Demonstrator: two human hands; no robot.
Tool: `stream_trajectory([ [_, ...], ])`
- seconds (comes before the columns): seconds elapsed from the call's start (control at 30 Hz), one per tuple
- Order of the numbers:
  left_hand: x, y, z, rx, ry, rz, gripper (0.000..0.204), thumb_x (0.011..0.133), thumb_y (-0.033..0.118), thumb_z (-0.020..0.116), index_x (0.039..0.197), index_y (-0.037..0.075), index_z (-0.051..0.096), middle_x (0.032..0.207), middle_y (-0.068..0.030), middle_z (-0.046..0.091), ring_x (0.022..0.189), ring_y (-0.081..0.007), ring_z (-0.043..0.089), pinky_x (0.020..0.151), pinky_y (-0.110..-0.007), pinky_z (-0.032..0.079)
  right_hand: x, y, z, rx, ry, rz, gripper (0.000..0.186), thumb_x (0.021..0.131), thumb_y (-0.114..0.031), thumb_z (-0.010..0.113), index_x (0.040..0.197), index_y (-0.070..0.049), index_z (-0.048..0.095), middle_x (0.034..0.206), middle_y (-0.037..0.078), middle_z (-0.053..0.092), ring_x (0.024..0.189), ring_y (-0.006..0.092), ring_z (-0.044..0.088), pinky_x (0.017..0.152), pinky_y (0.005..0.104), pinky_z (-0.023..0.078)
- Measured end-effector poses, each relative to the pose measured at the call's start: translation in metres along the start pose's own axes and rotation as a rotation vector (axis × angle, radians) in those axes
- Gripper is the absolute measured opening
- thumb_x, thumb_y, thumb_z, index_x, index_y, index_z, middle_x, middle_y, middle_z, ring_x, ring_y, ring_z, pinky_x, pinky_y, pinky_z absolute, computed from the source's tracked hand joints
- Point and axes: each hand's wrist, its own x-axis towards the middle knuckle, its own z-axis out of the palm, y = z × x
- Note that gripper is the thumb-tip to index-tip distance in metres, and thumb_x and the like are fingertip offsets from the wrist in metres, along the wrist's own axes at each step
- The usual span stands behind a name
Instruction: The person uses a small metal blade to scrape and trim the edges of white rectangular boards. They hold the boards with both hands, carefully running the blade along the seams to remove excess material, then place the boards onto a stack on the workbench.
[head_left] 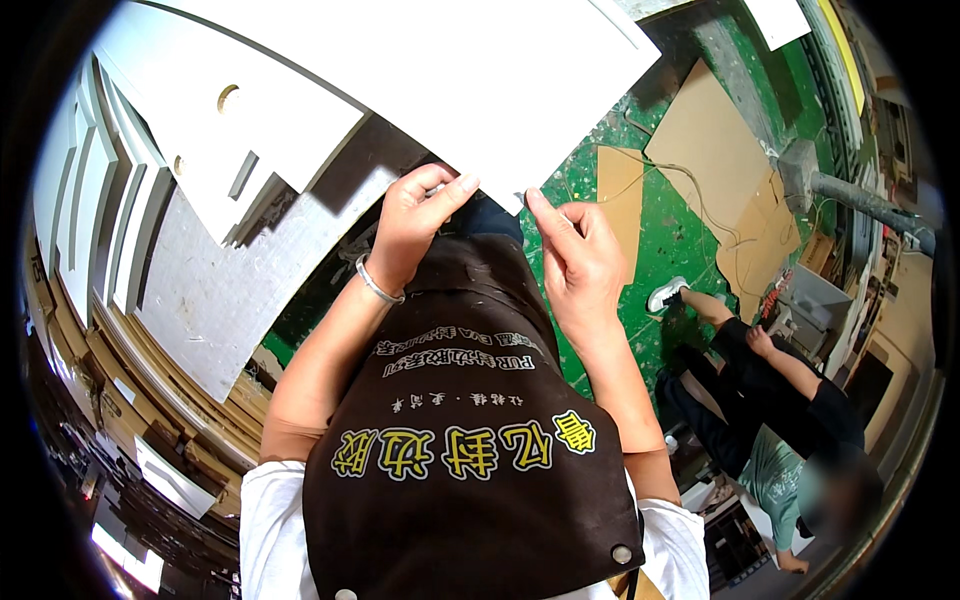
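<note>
Panel Corner Between Two Hands

Yellow and smaller pale characters (470,450) mark a brown apron (460,530); ahead, a white panel (500,80) points its corner between the half-curled left hand (415,220) and right hand (578,245), fingertips at its edges, grip unclear.

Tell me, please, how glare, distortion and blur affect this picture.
Head view: glare washes the white panel out to almost featureless white; head view: the brown stack at left bows with the fisheye rim; head view: the co-worker's head is blurred, while the left fingers and right fingers look fairly sharp.
</note>
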Motion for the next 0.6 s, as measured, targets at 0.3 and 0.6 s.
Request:
stream_trajectory([
  [0.3,0.000,0.001,-0.001,0.006,0.007,-0.019,0.028,0.089,0.022,0.062,0.066,0.009,0.053,0.061,0.0057,0.045,0.059,-0.0035,0.038,0.056,-0.021,0.030,0.000,-0.003,0.002,-0.129,0.040,-0.049,0.052,0.068,0.005,0.063,0.114,-0.020,0.067,0.080,0.006,0.055,0.069,0.0223,0.058,0.055,0.0323,0.047],
  [0.6,0.001,-0.008,-0.005,-0.036,-0.014,0.026,0.017,0.088,0.015,0.064,0.076,0.003,0.065,0.068,0.0083,0.053,0.064,0.0006,0.042,0.057,-0.018,0.033,-0.004,0.000,0.013,-0.003,0.156,0.053,0.050,0.071,0.007,0.063,0.114,-0.018,0.067,0.080,0.007,0.055,0.067,0.0218,0.057,0.057,0.0312,0.046],
])
